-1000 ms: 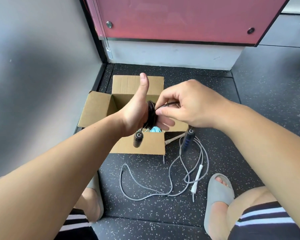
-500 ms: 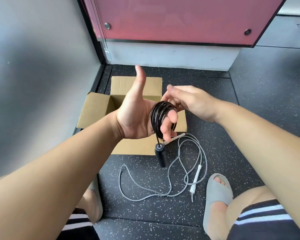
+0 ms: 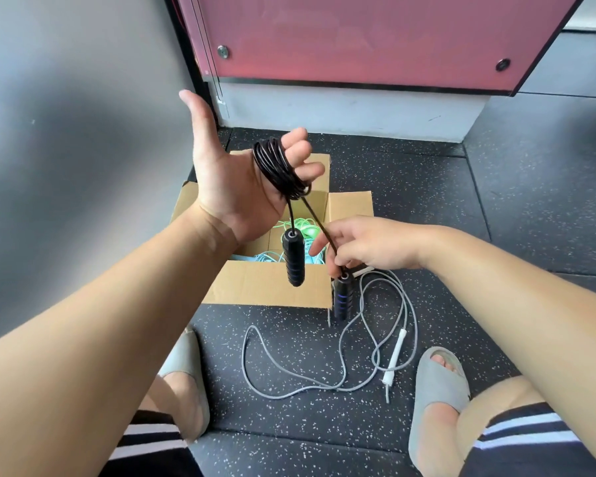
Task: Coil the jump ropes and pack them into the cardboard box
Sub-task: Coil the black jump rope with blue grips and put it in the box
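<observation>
Left hand (image 3: 231,191) held the black rope (image 3: 278,166) coiled round its curled fingers — right hand (image 3: 375,249) pinched the loose end.

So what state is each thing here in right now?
Left hand: raised, thumb up, holds the coil.
Black rope: coiled round those fingers, both ends hanging down.
Right hand: pinches the rope just above a handle.
Cardboard box: open, green and blue ropes inside.
Grey rope: loose on the floor, not coiled.
</observation>
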